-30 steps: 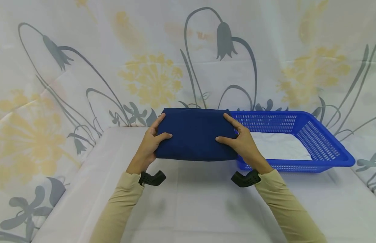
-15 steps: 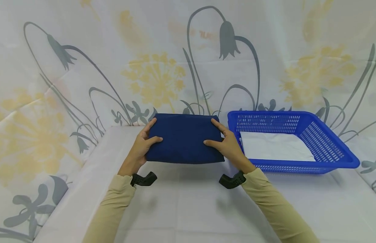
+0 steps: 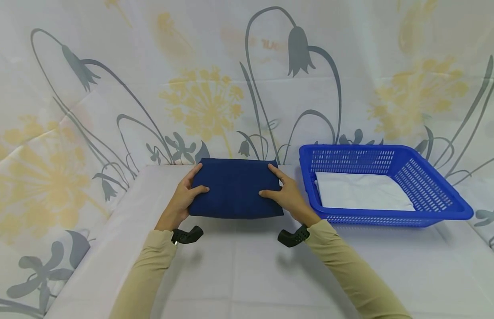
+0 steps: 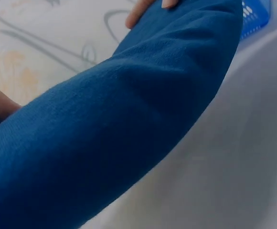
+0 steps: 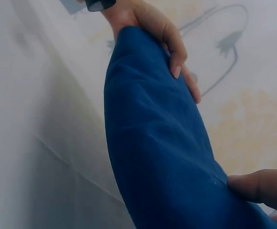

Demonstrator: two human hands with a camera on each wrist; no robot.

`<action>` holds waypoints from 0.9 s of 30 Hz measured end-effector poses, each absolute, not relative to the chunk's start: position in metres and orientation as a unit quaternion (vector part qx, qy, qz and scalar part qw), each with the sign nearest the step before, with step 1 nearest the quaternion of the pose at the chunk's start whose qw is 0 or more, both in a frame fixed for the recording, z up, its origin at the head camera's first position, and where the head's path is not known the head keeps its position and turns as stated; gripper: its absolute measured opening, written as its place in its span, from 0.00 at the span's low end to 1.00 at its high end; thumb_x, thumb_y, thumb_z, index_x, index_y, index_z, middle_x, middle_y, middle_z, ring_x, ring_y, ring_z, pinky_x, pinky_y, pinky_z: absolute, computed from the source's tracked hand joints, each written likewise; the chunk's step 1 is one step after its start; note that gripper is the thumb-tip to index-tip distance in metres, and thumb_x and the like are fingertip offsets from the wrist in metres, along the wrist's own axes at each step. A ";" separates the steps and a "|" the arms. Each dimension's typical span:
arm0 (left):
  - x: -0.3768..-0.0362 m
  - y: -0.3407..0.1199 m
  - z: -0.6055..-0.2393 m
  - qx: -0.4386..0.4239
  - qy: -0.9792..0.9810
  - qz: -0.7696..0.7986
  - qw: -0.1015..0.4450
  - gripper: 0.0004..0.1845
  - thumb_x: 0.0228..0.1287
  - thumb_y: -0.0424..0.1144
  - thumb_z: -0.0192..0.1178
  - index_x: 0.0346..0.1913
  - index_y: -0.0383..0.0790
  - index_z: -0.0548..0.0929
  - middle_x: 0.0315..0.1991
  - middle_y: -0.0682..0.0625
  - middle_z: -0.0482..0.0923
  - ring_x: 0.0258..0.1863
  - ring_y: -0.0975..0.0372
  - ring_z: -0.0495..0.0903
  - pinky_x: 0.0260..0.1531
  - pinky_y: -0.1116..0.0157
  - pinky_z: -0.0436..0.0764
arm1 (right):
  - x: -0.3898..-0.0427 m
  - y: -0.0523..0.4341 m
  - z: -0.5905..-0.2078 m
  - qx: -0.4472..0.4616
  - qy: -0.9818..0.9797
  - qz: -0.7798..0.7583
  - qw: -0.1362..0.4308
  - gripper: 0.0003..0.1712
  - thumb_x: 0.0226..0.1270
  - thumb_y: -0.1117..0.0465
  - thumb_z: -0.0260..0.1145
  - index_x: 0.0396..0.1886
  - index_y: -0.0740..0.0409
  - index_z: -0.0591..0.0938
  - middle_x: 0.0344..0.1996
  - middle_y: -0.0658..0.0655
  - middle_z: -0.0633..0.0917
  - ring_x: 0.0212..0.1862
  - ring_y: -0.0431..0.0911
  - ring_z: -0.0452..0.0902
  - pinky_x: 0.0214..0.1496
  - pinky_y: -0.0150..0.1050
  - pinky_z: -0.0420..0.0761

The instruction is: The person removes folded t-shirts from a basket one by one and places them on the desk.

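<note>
Folded navy cloth already squared into a neat thick rectangle, no loose edges showing in head view; folding looks done, judged from shape. Held between both hands, low over white worktop, near its far edge and by the flowered backdrop; cannot tell if resting on it or just above. Sits just left of blue basket, apart from it, not inside. Basket holds white cloth lying flat on its floor. Likely left: setting or placing the bundle, a guess only.

Left hand grasping left side of cloth, thumb on top, fingers curled round the edge; same grip seen in right wrist view. Right hand grasping right side, thumb on top, fingers wrapped over far corner; thumb tip visible on fabric in right wrist view. Left wrist view mostly filled with blue fabric, bulging where the fold is thick. Neither hand released. Black wrist mounts under beige sleeves.
</note>
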State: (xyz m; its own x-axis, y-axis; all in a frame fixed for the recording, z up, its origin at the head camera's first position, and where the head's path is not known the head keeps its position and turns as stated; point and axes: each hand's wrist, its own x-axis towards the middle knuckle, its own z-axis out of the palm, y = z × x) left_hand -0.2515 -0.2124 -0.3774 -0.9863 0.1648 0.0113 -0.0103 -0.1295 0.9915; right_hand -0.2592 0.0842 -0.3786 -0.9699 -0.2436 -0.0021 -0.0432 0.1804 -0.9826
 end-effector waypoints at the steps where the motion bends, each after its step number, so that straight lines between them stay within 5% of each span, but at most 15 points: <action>1: -0.253 -0.214 -0.379 0.057 0.659 0.747 0.061 0.45 0.61 0.22 0.55 0.78 0.52 0.52 0.76 0.50 0.46 0.70 0.49 0.55 0.49 0.62 0.76 | -0.260 0.083 -0.380 -0.091 0.764 -0.633 0.084 0.51 0.58 0.65 0.72 0.77 0.43 0.56 0.73 0.60 0.58 0.64 0.60 0.66 0.60 0.54 0.71; 27: -0.283 -0.237 -0.408 0.026 0.687 0.719 0.108 0.47 0.60 0.21 0.55 0.78 0.49 0.47 0.75 0.42 0.46 0.69 0.47 0.56 0.52 0.61 0.75 | -0.291 0.063 -0.414 -0.104 0.795 -0.588 0.110 0.53 0.57 0.67 0.72 0.78 0.48 0.54 0.76 0.58 0.51 0.75 0.56 0.40 0.70 0.57 0.52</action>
